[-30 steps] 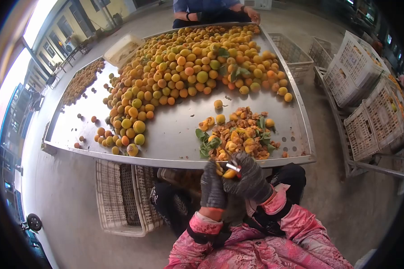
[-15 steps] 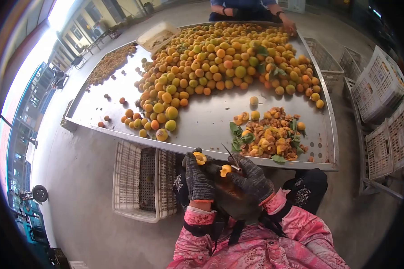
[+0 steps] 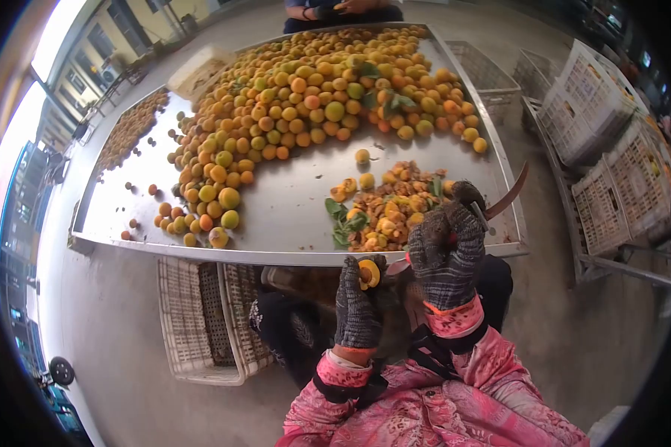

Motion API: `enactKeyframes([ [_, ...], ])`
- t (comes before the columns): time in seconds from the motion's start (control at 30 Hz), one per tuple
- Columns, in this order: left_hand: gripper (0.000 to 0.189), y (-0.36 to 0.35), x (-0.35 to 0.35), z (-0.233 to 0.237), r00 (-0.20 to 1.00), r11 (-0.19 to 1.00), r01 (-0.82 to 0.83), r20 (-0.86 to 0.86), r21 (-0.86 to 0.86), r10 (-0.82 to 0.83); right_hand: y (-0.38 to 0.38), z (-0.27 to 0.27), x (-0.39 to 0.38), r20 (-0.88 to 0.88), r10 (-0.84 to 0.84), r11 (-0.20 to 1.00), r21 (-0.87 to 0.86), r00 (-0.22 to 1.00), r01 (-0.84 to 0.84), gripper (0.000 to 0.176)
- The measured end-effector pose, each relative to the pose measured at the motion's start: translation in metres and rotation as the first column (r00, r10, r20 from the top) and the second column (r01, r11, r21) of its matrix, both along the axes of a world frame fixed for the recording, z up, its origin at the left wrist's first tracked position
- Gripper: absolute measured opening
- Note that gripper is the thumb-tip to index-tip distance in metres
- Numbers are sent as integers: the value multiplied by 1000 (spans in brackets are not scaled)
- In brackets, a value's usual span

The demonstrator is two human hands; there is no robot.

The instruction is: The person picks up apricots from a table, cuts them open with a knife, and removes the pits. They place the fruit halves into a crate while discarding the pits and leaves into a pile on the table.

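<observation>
Below the table's front edge, my gloved left hand (image 3: 356, 309) is closed on a cut apricot half (image 3: 368, 274), whose pit shows. My gloved right hand (image 3: 447, 253) is up at the front edge, its fingers wrapped round a knife (image 3: 508, 195) with a curved blade pointing up and right. A smaller blade-like piece sticks out on its left side. Just beyond the right hand lies a heap of cut apricot pieces (image 3: 388, 220) with green leaves (image 3: 346, 222). Whole apricots (image 3: 298, 104) are piled over the back of the metal table (image 3: 276, 216).
A person's hands (image 3: 343, 9) are at the far edge. White crates stand below the front edge (image 3: 183, 320) and on a rack at the right (image 3: 585, 108). A pale tray (image 3: 199, 72) and small brown pieces (image 3: 130, 130) lie at the table's left.
My right hand has risen and moved right, away from the left, and the knife points up. The yellow piece near it is out of sight. The camera view has shifted; the other person's hands are together.
</observation>
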State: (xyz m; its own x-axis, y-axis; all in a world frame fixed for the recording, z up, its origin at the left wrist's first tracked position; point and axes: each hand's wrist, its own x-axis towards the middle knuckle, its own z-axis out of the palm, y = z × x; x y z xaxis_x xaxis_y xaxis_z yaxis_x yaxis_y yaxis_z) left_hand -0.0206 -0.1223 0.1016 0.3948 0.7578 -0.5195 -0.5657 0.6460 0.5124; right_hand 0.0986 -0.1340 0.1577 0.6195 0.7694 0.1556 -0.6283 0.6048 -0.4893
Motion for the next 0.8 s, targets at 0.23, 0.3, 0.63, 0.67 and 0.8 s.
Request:
enactKeyframes([
  [0.23,38,-23,13,15,996,999,-35,87,42,31,-13,4,-2,94,-127,983,-119,987,138,27],
  [0.3,37,-27,16,17,995,997,-42,94,65,36,-15,3,-4,80,-148,984,-93,986,155,27],
  [0.63,44,-34,20,-16,930,875,106,-360,471,81,-12,-15,2,145,-190,974,-98,971,205,25],
  [0.67,44,-34,19,-23,930,876,109,-359,470,77,-10,-22,9,41,-63,993,-96,997,67,24],
  [0.8,27,-24,13,-1,774,551,407,-595,728,215,-7,-28,21,-58,145,987,-58,988,-149,25],
])
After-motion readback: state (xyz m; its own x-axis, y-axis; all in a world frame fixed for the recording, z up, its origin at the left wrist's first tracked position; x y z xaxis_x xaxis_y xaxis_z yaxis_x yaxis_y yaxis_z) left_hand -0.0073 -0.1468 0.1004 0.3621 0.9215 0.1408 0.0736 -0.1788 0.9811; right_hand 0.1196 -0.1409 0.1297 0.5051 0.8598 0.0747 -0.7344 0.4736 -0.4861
